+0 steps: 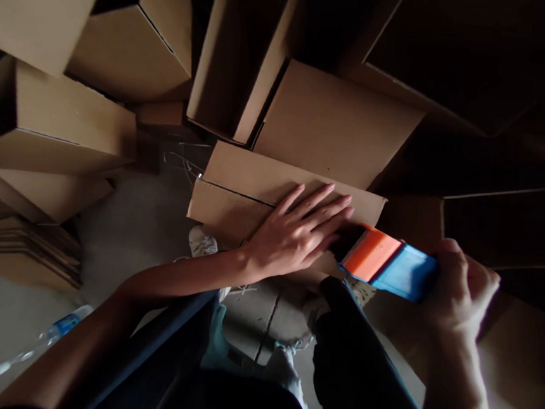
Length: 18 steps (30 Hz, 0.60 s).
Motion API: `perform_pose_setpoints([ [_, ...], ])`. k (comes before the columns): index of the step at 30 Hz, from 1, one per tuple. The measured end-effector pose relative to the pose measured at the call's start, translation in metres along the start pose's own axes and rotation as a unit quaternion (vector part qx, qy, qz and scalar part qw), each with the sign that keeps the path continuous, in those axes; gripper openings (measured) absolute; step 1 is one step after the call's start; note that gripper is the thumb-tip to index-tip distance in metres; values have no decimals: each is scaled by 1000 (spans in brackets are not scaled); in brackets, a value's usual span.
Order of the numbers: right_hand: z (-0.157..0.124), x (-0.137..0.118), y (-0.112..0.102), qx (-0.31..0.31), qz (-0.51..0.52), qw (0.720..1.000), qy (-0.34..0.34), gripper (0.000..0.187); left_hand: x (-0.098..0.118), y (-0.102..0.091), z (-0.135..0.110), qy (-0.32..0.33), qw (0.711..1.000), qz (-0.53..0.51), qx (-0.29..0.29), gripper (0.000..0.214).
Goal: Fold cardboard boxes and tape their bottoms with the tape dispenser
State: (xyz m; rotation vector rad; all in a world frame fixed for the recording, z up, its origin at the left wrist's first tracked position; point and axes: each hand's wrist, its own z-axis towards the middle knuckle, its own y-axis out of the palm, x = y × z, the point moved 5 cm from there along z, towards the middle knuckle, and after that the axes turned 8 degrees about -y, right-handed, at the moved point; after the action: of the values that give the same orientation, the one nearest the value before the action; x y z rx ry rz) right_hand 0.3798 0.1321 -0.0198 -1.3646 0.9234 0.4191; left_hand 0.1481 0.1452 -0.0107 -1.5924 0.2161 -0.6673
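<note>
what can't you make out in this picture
All in the head view:
Seam of the box under the left hand: covered by that hand
Gripped end of the tape dispenser: hidden by the right hand
Dark box at upper right: details lost in shadow
Print on the bottle label: too small and blurred

- A packing area, of a storeroom or warehouse sort
- Open cardboard cartons [78, 108] crowd together
- Flattened cardboard [21, 243] lies stacked on a bare grey floor [117, 229]
- A handheld packing-tape dispenser [386, 262] is out among the cartons
</note>
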Motion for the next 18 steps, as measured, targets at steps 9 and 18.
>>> perform_pose_setpoints([
  [9,-13,6,1,13,55,998,19,50,-2,-2,-12,-1,1000,19,14,53],
  [18,-34,-12,22,-44,67,996,-31,61,-18,-19,-35,-23,998,-29,42,47],
])
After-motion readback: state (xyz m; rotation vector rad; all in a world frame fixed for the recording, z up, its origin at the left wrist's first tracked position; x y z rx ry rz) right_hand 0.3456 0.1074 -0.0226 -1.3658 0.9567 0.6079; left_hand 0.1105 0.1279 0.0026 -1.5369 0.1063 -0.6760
